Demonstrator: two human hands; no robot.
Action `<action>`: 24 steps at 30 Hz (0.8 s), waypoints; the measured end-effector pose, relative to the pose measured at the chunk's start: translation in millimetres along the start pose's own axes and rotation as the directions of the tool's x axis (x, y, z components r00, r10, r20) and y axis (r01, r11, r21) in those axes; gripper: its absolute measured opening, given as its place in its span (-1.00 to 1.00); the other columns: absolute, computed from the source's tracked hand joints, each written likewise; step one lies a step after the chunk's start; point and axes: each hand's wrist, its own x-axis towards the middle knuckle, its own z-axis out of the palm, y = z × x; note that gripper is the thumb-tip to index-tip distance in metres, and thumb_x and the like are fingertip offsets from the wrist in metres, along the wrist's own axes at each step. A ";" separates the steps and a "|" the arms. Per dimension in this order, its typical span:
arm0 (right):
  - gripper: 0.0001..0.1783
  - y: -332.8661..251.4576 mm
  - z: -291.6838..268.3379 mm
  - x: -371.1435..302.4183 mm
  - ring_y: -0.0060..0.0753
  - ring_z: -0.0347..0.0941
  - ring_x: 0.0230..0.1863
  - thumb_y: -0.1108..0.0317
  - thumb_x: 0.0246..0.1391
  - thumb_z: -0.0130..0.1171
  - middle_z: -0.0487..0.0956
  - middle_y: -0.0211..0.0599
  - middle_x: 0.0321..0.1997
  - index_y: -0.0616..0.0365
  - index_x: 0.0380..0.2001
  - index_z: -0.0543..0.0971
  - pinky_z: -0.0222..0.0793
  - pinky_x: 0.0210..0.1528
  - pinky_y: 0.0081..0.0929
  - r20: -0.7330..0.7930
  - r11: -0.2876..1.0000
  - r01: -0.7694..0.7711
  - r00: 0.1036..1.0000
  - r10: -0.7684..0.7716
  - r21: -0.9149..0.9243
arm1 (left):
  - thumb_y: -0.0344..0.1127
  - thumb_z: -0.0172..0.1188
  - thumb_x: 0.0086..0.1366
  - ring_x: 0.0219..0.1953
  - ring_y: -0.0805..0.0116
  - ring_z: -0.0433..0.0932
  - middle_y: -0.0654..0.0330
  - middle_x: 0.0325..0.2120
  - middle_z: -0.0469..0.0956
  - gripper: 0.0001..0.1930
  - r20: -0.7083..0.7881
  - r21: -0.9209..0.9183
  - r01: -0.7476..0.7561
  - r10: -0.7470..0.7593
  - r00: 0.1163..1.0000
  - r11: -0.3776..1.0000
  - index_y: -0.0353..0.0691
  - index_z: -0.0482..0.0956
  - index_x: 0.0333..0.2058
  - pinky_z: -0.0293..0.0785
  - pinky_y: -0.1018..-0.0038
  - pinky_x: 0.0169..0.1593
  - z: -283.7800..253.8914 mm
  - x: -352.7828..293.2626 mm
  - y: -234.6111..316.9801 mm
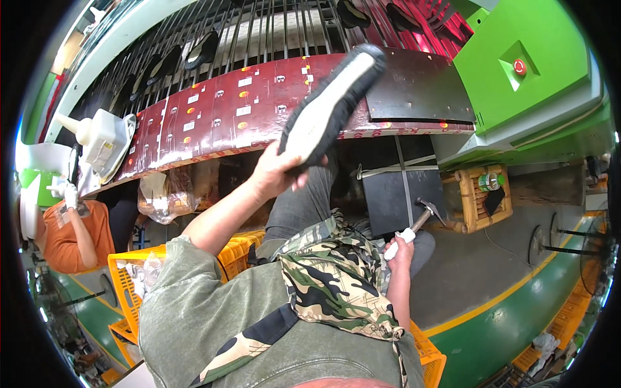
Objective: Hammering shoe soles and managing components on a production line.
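Held up over the edge of the bench is a black shoe upper, its pale underside facing me and its toe pointing away to the right. My left hand is closed around its near end, fingers partly hidden beneath it. Lower on the right, by my knee, my right hand grips a hammer by its white-wrapped handle. The hammer's metal head points away from me, apart from the shoe upper. A dark metal plate lies on the bench behind the shoe upper.
The red-covered bench runs along a rod conveyor carrying several dark shoe pieces. A green machine with a red button stands right. White squeeze bottle, left; bamboo stool, right. A person in orange works at left, near yellow crates.
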 end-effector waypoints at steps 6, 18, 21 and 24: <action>-0.76 0.7 -0.4 1.2 -0.32 0.39 -0.68 0.50 0.11 0.10 0.43 -0.29 -0.53 0.07 -0.16 0.36 0.35 -0.70 -0.31 0.021 1.000 0.000 1.000 0.000 0.025 | -0.27 0.04 0.40 -0.64 0.49 0.50 -0.05 -0.27 0.64 -0.74 -0.405 -0.040 -0.097 0.073 0.911 0.994 -0.34 0.43 -0.06 0.35 0.64 -0.67 -35.0 31.4 30.0; -0.81 -2.2 5.6 -1.3 -0.33 0.38 -0.67 0.47 0.13 0.12 0.42 -0.31 -0.54 0.10 -0.19 0.39 0.35 -0.69 -0.32 -0.032 1.000 -0.013 0.999 0.013 -0.004 | -0.07 0.12 0.41 -0.66 0.48 0.46 0.01 -0.37 0.64 -0.62 -0.537 0.076 -0.002 0.043 0.843 0.997 -0.28 0.44 -0.04 0.32 0.67 -0.71 -188.4 226.5 141.1; -0.81 -0.8 12.1 0.5 -0.33 0.39 -0.67 0.47 0.13 0.12 0.42 -0.32 -0.53 0.10 -0.19 0.39 0.36 -0.69 -0.32 -0.005 1.000 -0.018 1.000 0.018 -0.018 | -0.03 -0.04 0.49 -0.50 0.26 0.58 -0.07 -0.31 0.62 -0.58 -0.532 0.034 -0.111 0.112 0.839 0.993 -0.33 0.42 -0.02 0.50 0.51 -0.49 -243.3 239.6 148.8; -0.81 -0.9 3.9 -1.7 -0.32 0.38 -0.67 0.47 0.12 0.12 0.43 -0.32 -0.53 0.09 -0.19 0.38 0.36 -0.68 -0.31 -0.012 1.000 -0.010 1.000 0.010 0.002 | -0.05 -0.15 0.53 -0.42 0.18 0.60 -0.08 -0.26 0.61 -0.58 -0.621 -0.076 -0.094 0.027 0.784 0.993 -0.35 0.41 -0.02 0.53 0.43 -0.40 -227.9 253.1 141.0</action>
